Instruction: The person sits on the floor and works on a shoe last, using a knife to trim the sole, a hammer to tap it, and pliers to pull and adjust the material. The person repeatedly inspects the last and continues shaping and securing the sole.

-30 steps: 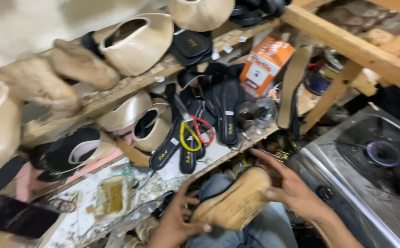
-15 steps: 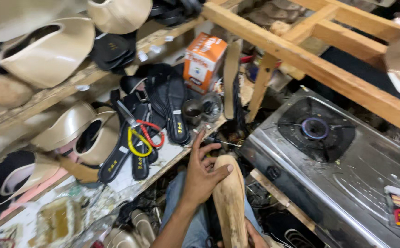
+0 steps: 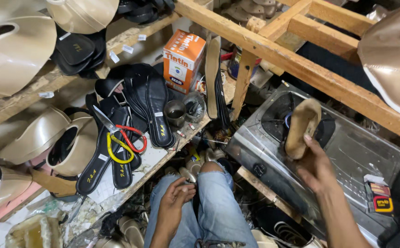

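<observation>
Right hand point(image 3: 317, 167) grips a tan sole point(image 3: 302, 126) by its lower end, upright over the stove point(image 3: 347, 151) burner; a wooden beam point(image 3: 301, 64) crosses close above its tip. Left hand point(image 3: 174, 200), fingers loosely curled and holding nothing, rests on the jeans point(image 3: 213, 206), just below the bench edge point(image 3: 163, 160); scissors point(image 3: 119, 138) lie up-left.

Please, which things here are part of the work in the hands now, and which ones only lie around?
In the work:
right hand
tan shoe sole, held over the gas stove
left hand, resting on the knee

Lying around:
scissors
black insoles
orange box
beige shoe uppers
</observation>
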